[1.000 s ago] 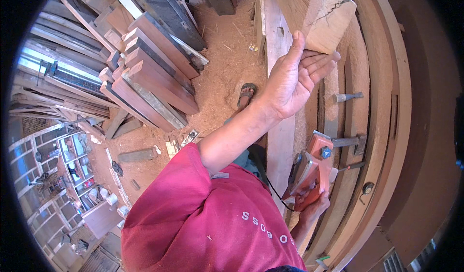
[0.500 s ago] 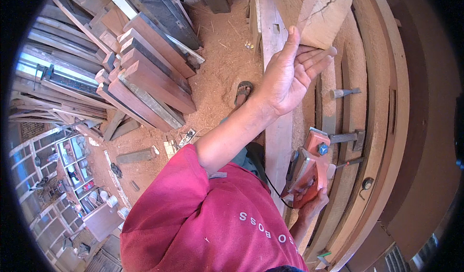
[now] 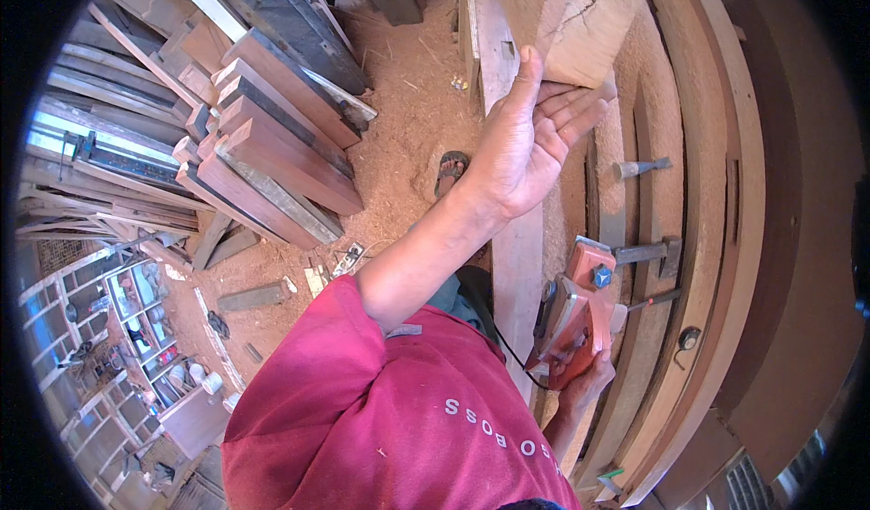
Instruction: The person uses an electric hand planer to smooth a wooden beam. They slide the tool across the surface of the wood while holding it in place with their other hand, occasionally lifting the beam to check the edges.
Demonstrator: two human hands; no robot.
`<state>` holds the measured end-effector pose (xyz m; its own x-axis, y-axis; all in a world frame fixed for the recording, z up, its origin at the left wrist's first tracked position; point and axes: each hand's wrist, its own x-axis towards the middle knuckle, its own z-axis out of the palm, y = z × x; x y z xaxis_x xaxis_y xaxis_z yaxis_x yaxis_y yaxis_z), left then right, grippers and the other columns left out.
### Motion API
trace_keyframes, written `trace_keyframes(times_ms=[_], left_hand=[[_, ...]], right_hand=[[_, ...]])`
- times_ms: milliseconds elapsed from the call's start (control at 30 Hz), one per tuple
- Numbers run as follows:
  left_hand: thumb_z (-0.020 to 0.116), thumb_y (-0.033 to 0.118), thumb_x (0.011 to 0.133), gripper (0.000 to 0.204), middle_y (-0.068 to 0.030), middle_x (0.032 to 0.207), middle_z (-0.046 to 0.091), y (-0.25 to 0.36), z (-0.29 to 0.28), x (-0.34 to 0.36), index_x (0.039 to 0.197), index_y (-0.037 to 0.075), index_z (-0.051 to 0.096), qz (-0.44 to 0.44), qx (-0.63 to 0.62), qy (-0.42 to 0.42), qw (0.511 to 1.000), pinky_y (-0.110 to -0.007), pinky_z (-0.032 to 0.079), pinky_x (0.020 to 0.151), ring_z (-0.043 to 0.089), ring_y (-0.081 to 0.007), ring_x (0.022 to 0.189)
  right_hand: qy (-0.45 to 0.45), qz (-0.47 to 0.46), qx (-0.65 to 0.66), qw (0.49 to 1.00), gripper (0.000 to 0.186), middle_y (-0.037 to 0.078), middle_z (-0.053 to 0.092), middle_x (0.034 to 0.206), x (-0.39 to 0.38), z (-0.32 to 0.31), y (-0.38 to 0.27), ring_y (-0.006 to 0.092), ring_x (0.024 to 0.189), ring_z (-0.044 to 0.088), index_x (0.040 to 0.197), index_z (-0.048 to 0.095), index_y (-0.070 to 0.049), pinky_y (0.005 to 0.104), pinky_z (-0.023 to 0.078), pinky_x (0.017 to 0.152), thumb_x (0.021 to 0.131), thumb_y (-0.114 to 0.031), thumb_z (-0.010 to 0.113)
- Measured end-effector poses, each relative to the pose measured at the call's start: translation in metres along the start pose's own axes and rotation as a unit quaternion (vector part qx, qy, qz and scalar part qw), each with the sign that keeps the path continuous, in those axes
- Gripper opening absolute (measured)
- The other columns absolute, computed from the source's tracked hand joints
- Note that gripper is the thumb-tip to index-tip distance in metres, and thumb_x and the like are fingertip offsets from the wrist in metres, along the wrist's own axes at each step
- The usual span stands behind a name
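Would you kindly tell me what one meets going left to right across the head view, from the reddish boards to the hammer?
Reddish boards → sandalled foot → red power tool → hammer.

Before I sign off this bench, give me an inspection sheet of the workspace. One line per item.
Surface: long timbers side by side, sawdust on some.
Job's things: thick wood block, crack in its end face; red power tool.
Clutter: chisel-like tool, hammer-like tool and slim rod-like tool lying among the timbers.
Hands: left hand, palm open, at the block's cracked end; weight borne can't be told. Right hand grips the power tool.
Cables: black cord from the power tool passes close to the red shirt; far end hidden.
Surroundings: boards stacked at left; sawdust-covered floor.
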<state>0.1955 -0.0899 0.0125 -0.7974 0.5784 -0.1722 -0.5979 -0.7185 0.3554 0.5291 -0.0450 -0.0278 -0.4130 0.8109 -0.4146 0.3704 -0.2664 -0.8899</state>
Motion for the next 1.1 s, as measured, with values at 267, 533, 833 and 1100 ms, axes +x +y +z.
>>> trace_keyframes(times_ms=[267,533,833,1100], left_hand=[[0.052,0.054,0.096,0.072,-0.0243,0.125,0.059,0.001,-0.001,-0.004,0.128,-0.010,0.049,-0.001,-0.011,0.004,1.000,-0.036,0.053,0.103,0.061,-0.0310,0.119],[0.052,0.055,0.096,0.074,-0.0272,0.130,0.056,0.000,-0.002,-0.008,0.129,-0.010,0.048,-0.015,-0.020,0.027,0.999,-0.039,0.050,0.106,0.058,-0.0336,0.122],[0.057,0.069,0.086,0.087,-0.0248,0.133,0.052,-0.073,-0.138,-0.053,0.138,0.002,0.042,-0.178,-0.280,0.239,0.913,-0.055,0.042,0.110,0.051,-0.0396,0.127],[0.052,0.069,0.089,0.074,-0.0135,0.116,0.062,-0.139,-0.292,-0.055,0.125,0.005,0.057,-0.203,-0.113,0.338,0.912,-0.045,0.046,0.106,0.058,-0.0294,0.113]], right_hand=[[-0.028,0.015,-0.004,0.999,0.068,0.007,0.057,0.066,0.002,-0.016,0.016,0.0154,0.049,0.055,0.111,0.058,0.006,0.0286,0.043,0.044,0.098,-0.060,0.043],[-0.020,0.004,-0.017,1.000,0.069,0.008,0.058,0.068,0.007,-0.024,0.030,0.0170,0.050,0.056,0.110,0.058,0.005,0.0294,0.044,0.044,0.097,-0.061,0.044],[0.036,0.007,-0.082,0.996,0.069,0.007,0.058,0.067,0.013,-0.020,0.036,0.0154,0.058,0.057,0.090,0.061,0.004,0.0298,0.043,0.049,0.099,-0.061,0.038],[-0.130,-0.026,-0.103,0.986,0.070,0.009,0.062,0.068,0.044,0.044,0.017,0.0167,0.057,0.060,0.096,0.064,0.005,0.0302,0.047,0.049,0.100,-0.059,0.038]])
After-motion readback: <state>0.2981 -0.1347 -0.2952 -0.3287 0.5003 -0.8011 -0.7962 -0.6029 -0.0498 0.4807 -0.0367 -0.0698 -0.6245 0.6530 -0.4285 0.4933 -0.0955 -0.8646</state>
